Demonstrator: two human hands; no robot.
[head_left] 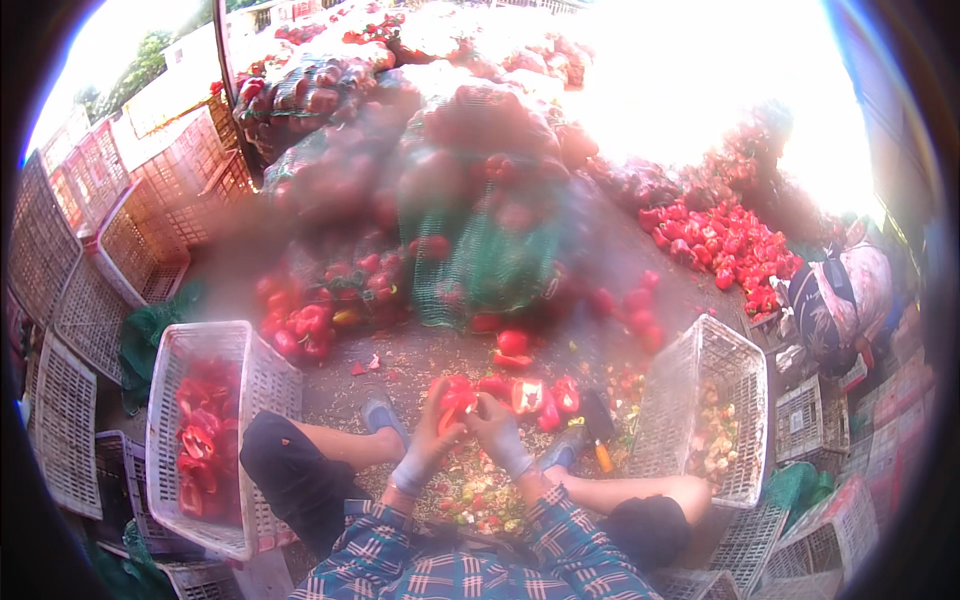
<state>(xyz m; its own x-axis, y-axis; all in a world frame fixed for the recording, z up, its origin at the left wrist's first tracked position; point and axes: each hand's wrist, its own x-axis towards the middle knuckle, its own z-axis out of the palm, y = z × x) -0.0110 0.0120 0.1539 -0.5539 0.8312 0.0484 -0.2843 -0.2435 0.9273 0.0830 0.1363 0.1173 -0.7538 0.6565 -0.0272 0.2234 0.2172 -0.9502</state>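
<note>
In front of my lap, my left hand (430, 438) is closed around a red bell pepper (459, 394). My right hand (497, 430) meets it from the other side, fingers pinched at the pepper's near edge; glare and haze blur whether a small piece is between them. Just beyond lie several more red peppers, among them a cut one (527, 396) with its pale inside showing. By my right foot is a tool with a dark flat head and yellow handle (604, 458). Pale cores and seeds (485, 500) cover the ground between my legs.
A white crate (255, 500) with cut red peppers stands at my left, another crate (745, 480) with pale cores at my right. Full green mesh sacks (480, 260) and a pepper heap (725, 245) lie ahead. Another person (840, 300) sits far right. Stacked crates (65, 420) line the left.
</note>
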